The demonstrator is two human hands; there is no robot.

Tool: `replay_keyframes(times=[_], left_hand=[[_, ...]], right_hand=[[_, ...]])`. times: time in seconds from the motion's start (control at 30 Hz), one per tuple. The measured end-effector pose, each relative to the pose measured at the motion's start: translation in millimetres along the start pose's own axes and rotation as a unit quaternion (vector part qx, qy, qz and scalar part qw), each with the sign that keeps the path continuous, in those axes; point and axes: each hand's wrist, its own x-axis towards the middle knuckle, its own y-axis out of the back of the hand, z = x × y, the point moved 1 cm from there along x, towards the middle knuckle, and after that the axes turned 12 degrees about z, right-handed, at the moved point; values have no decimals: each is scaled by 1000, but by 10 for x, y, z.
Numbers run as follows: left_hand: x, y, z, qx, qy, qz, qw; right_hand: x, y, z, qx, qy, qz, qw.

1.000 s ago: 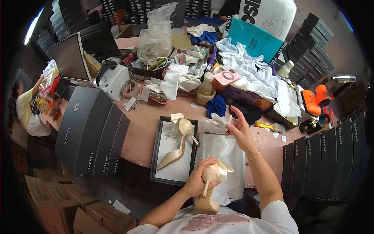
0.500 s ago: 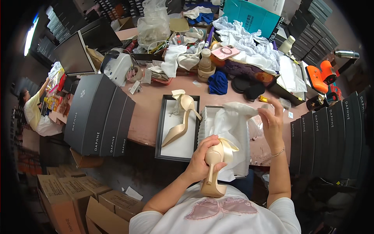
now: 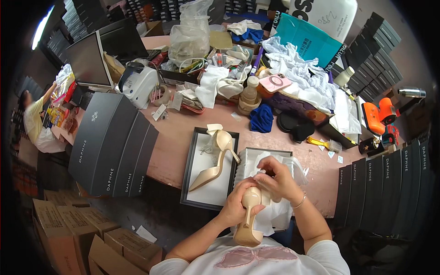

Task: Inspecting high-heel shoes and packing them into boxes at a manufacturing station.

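Note:
A beige high-heeled shoe [image 3: 251, 201] is in my left hand [image 3: 234, 205], heel toward me and toe pointing down at my shirt. My right hand [image 3: 279, 181] meets it at the shoe's top edge, thumb and fingers pinched together; a whitish bit shows there, too small to make out. Behind the shoe, white tissue paper [image 3: 267, 221] spills over a shoebox half [image 3: 287, 151]. The matching shoe [image 3: 211, 173] lies on its side in the other dark-rimmed box half [image 3: 196, 198], with a pale bow and clear wrapping at its back.
Dark shoeboxes stand at the left [image 3: 98, 146] and in a row at the right [image 3: 373, 192]. On the pink table [image 3: 167, 151] are a label printer [image 3: 139, 85], a blue cloth [image 3: 261, 118] and a yellow-handled brush [image 3: 324, 144]. Cartons [image 3: 75, 227] sit lower left; another person [image 3: 35, 119] is far left.
My right hand has come down and left from above the tissue paper to the shoe's top edge. My left hand still grips the shoe. The view has shifted slightly.

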Motion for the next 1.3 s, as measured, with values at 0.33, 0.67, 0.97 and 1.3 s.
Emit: replay_keyframes(times=[0.33, 0.67, 0.97, 1.3], left_hand=[[45, 112, -221, -36, -4, 24, 999], [79, 142, -275, -43, 27, 14, 999], [146, 149, -304, -16, 16, 15, 1000], [123, 207, -305, -44, 14, 15, 999]], right_hand=[[-235, -88, 217, -9, -3, -33, 999], [1127, 291, -90, -55, 50, 136, 988], [2644, 325, 209, -328, 296, 222, 869], [2611, 43, 386, -422, 289, 237, 826]])
